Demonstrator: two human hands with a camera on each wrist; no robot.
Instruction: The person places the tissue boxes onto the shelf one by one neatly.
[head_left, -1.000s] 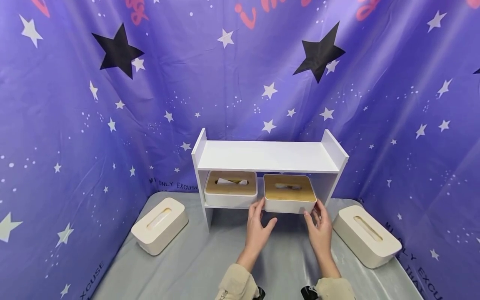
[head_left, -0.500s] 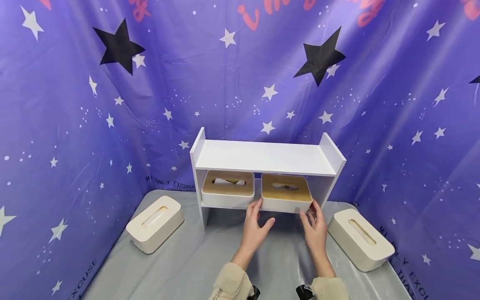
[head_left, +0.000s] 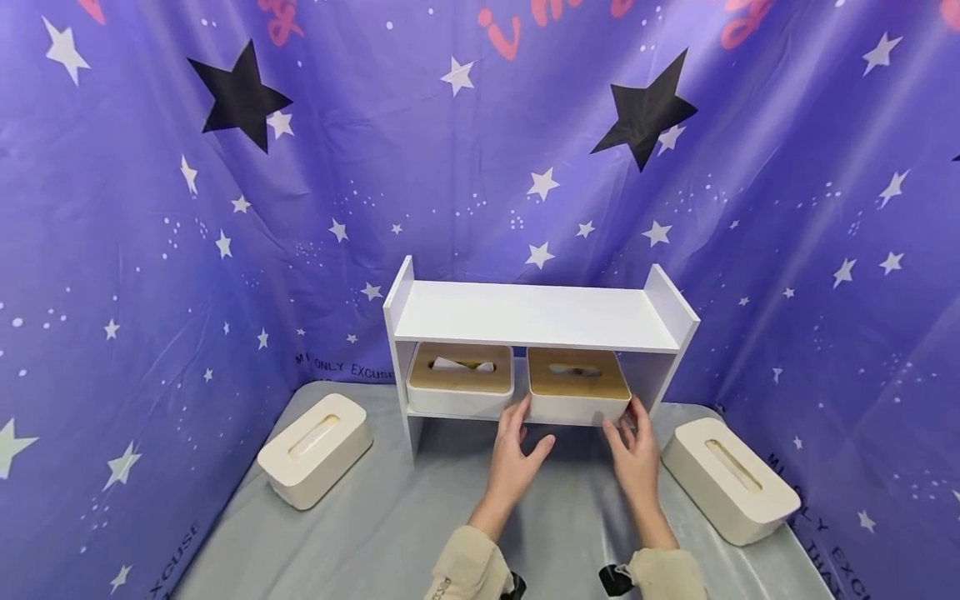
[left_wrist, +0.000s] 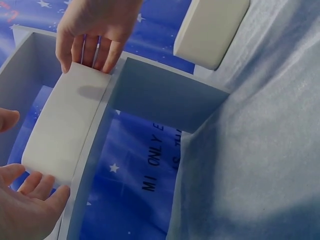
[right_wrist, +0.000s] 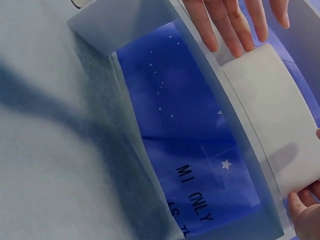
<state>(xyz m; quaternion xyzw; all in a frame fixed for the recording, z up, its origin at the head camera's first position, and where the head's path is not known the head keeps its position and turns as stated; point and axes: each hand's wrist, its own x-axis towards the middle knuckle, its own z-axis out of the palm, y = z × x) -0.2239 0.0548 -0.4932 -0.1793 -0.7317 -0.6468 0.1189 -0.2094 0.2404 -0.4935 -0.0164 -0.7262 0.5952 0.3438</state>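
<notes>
A white tissue box [head_left: 576,408] with a wood-coloured lid sits on the right part of the lower board of a white two-tier shelf [head_left: 534,317]. My left hand [head_left: 512,462] is at the box's left end, fingertips right at its front corner and the thumb spread away. At the other end is my right hand [head_left: 634,457], its fingers along the side and the thumb near the front corner. In the left wrist view the box [left_wrist: 67,120] lies between both hands, its front face near the board's edge. A similar tissue box [head_left: 461,400] stands to its left.
An off-white tissue box [head_left: 318,446] lies at an angle on the grey cloth [head_left: 450,500] left of the shelf. Another off-white box [head_left: 731,483] is to the right. A purple star-patterned curtain [head_left: 480,167] hangs behind and on both sides.
The wood-lidded box between my hands has slid slightly back into the shelf, and both hands have stayed at its ends. The head view has shifted a little.
</notes>
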